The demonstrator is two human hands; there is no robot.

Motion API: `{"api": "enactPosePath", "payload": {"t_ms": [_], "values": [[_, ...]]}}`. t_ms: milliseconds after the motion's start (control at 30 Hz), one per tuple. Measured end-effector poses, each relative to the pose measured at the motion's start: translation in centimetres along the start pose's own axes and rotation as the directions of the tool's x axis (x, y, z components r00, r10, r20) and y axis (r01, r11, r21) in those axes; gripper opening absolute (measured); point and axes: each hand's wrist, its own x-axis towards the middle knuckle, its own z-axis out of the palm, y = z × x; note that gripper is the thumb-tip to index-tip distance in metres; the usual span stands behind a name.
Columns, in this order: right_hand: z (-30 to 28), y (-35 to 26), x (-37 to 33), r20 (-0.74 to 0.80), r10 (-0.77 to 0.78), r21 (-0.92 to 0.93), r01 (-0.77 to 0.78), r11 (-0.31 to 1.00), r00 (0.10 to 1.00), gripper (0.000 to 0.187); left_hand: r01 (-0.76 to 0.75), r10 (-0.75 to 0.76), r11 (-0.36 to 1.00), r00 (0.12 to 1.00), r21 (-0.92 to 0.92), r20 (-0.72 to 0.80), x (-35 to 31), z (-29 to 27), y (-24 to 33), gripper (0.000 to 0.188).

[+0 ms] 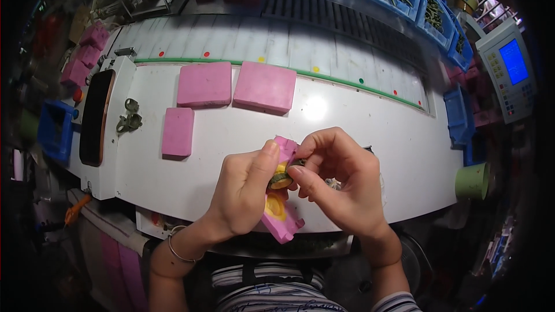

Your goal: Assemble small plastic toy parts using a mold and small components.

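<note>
One pink mould (283,228), yellow-lined, is shown spread open in the L hand (243,188), its long axis running approx. from far to near, w/ the near end tipped slightly to the R. Its upper part is seen btwn the L thumb & the R fingertips; its lower part is hung below the L fingers, toward the wearer, w/ the oval yellow hollow facing up. A dk. green ring (282,177) is set just R of the L thumb, at the mould's middle; its opening is turned toward the wearer, its longer axis approx. L–R, slightly tilted. L hand: clamped on the mould, thumb uppermost. R hand (347,179): thumb & index brought tog. on the ring's far R side, i.e. ring lies immed. L of the R thumb tip. Beyond the L hand, two large pink blocks (265,86) are laid side by side; a smaller block (177,132) is placed nearer, to its L.
</note>
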Motion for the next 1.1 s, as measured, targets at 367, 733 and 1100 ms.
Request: {"api": "enactPosePath", "payload": {"t_ms": [367,733,1100], "values": [[-0.6,0.0,0.2,0.056,0.097,0.096,-0.102,0.990,0.994,0.019,0.077,-0.078,0.996,0.997,-0.047,-0.008,0.3,0.0,0.0,0.049],[-0.8,-0.4,-0.6,0.094,0.097,-0.009,-0.096,0.995,0.991,0.012,0.087,-0.083,0.993,0.995,-0.084,0.057,0.2,0.1,-0.3,0.049],[-1.1,1.1,-2.4,-0.063,-0.234,0.287,0.242,0.927,0.970,0.019,0.221,-0.228,0.928,0.974,-0.300,0.012,0.3,-1.0,-1.2,0.056]]}}
